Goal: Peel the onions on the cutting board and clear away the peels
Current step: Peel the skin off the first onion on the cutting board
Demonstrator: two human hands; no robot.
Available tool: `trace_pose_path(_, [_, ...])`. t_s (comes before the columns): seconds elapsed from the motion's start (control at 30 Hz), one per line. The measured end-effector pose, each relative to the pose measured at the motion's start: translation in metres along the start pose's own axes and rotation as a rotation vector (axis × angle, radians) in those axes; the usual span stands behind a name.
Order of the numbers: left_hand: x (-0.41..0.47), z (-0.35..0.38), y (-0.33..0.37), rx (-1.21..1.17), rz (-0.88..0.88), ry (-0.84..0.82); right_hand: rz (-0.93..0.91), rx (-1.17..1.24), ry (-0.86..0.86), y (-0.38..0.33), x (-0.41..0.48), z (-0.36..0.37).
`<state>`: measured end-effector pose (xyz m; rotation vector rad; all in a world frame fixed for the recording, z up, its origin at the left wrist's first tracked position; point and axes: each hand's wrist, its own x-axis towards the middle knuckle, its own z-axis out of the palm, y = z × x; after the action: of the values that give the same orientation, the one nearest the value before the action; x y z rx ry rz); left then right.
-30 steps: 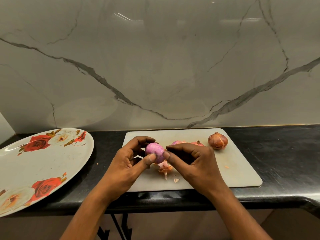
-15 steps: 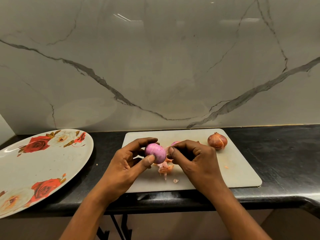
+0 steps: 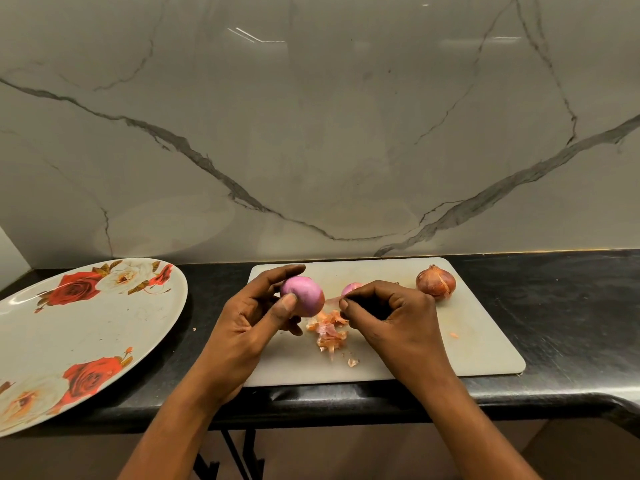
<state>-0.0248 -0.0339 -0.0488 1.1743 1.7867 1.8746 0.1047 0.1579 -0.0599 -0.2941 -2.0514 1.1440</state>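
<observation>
My left hand (image 3: 252, 320) grips a peeled pink onion (image 3: 304, 294) between thumb and fingers, lifted a little above the white cutting board (image 3: 478, 344). My right hand (image 3: 391, 318) is just to its right, fingers curled, thumb and forefinger pinching a thin pink strip of peel (image 3: 333, 299). A small heap of orange-pink peels (image 3: 329, 329) lies on the board under both hands. Another peeled onion (image 3: 350, 288) shows partly behind my right hand. An unpeeled brown onion (image 3: 435, 282) sits at the board's back right.
A large oval plate with red roses (image 3: 69, 327) lies on the black counter (image 3: 571, 306) to the left of the board. A marble wall stands close behind. The counter's front edge runs just below the board.
My right hand has drawn away from the onion to the right, pulling a strip of peel with it. My left hand has tilted the onion slightly.
</observation>
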Motion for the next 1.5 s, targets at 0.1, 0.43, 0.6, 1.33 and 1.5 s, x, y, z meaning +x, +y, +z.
trace_pose_path(0.1, [0.002, 0.002, 0.001, -0.032, -0.042, 0.022, 0.015, -0.003, -0.008, 0.002, 0.0, 0.0])
trace_pose_path(0.43, [0.004, 0.004, 0.0, -0.072, -0.1, 0.014, -0.091, -0.007, -0.061, -0.008, -0.002, 0.0])
trace_pose_path(0.6, [0.005, 0.006, 0.0, -0.076, -0.114, 0.021, -0.103, 0.026, -0.106, -0.007, -0.001, 0.001])
trace_pose_path(1.33, [0.002, 0.006, 0.001, -0.084, -0.12, 0.01, -0.133, 0.04, -0.174, -0.003, 0.0, 0.002])
trace_pose_path(1.5, [0.004, 0.006, 0.001, -0.085, -0.116, 0.025, -0.121, 0.11, -0.185, -0.009, -0.002, 0.0])
